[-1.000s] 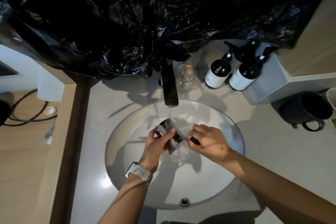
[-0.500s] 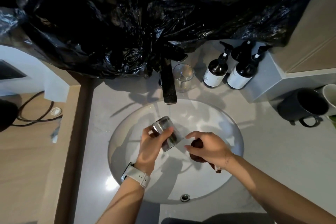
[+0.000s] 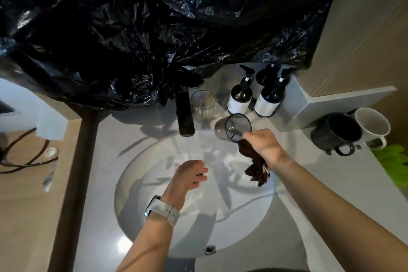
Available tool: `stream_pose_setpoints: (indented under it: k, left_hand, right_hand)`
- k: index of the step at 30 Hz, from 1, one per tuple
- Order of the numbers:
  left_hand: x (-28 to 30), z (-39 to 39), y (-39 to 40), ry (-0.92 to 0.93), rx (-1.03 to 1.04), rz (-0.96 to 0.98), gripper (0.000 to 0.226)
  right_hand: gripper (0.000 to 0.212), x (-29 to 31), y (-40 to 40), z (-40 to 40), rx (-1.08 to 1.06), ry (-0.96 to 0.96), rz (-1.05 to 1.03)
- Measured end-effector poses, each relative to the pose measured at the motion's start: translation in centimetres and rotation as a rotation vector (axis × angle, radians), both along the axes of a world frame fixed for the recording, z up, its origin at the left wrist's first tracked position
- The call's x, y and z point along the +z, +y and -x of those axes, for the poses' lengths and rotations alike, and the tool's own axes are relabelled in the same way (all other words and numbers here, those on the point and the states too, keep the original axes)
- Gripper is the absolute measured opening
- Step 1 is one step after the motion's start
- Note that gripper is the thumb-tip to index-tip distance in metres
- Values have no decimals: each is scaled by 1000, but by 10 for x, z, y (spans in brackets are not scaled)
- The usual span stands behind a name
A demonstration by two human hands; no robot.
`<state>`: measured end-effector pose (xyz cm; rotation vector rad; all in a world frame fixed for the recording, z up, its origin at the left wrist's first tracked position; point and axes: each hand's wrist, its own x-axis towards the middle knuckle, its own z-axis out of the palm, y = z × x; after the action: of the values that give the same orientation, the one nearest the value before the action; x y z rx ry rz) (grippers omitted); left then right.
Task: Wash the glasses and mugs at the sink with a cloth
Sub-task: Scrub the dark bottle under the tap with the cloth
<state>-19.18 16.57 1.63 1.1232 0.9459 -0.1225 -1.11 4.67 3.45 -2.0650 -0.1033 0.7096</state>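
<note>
My right hand [image 3: 263, 147] grips a clear glass [image 3: 234, 129] by its rim, tilted on its side over the counter at the basin's far right edge. The same hand also holds a dark brown cloth [image 3: 256, 165], which hangs down from the palm. My left hand [image 3: 188, 175], with a white watch on the wrist, hovers over the round white sink [image 3: 141, 185] with fingers loosely curled and nothing in it. A second clear glass [image 3: 202, 104] stands upright beside the black tap [image 3: 185, 115]. A black mug [image 3: 336, 133] and a white mug [image 3: 372, 125] sit on the counter at the right.
Black plastic sheeting [image 3: 132, 28] hangs over the back of the counter. Two dark pump bottles [image 3: 239, 97] with white labels stand behind the held glass. A black cable [image 3: 26, 161] lies on the wooden surface at the left. Something green [image 3: 393, 161] lies at the right edge.
The glass has passed from my left hand to my right hand, which carried it right and back toward the counter with the cloth. My left hand is now empty over the basin.
</note>
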Motion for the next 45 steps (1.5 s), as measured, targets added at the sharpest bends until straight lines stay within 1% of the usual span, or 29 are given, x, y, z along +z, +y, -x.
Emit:
stream_pose_setpoints:
  k: [1, 3, 6, 9, 11, 13, 15, 18, 19, 22, 23, 25, 27, 29, 32, 34, 36, 39, 43, 45]
  left_hand:
    - [-3, 5, 0, -13, 29, 0, 45]
    - [-10, 15, 2, -47, 72, 13, 61]
    - [-17, 22, 6, -75, 99, 6, 64]
    - [-21, 22, 9, -89, 121, 8, 75]
    - [-23, 21, 10, -92, 127, 12, 67]
    - [-24, 19, 11, -94, 135, 22, 55]
    - [-25, 17, 12, -99, 142, 30, 53]
    - [-23, 14, 13, -95, 124, 25, 53]
    - [-22, 13, 13, -89, 121, 16, 53]
    - [-18, 12, 12, -58, 119, -29, 50]
    - [-16, 12, 12, -50, 114, -48, 48]
    - [-13, 15, 10, -33, 88, -99, 39]
    - [-13, 18, 6, -15, 83, -163, 21]
    - [-11, 22, 0, -14, 101, -240, 14]
    - [-6, 26, -13, 26, 70, -385, 11]
    - [-3, 27, -23, 25, 43, -449, 13]
    - [2, 24, -35, 16, 16, -512, 16]
    - [8, 14, -56, -13, 15, -547, 19]
    - [22, -14, -91, -23, 25, -530, 17]
    - [32, -34, -113, -17, 38, -553, 18]
  right_hand:
    - [28, 2, 6, -9, -12, 30, -5]
    - [27, 3, 18, -23, -3, 77, 14]
    - [19, 3, 33, -35, -3, 82, 52]
    - [18, 3, 47, -40, -20, 75, 40]
    - [16, 5, 56, -43, -28, 71, 51]
    - [20, 4, 63, -46, -41, 59, 61]
    - [26, 4, 67, -48, -65, 51, 63]
    - [21, 3, 67, -45, -82, 59, 33]
    - [22, 3, 64, -42, -81, 74, 21]
    - [39, -1, 51, -31, -97, 143, -38]
    - [42, 0, 45, -25, -103, 175, -56]
    - [37, 4, 32, -8, -88, 242, -103]
    - [30, 6, 17, 11, -29, 278, -152]
    - [24, 8, 0, 28, 15, 265, -174]
    - [23, 9, -26, 46, -38, 172, -194]
    - [24, 13, -44, 53, -58, 101, -189]
    - [26, 15, -64, 55, -71, 54, -236]
    - [26, 24, -93, 50, -95, 17, -268]
    - [34, 32, -134, 26, -53, -51, -259]
    - [33, 35, -156, 11, -30, -57, -290]
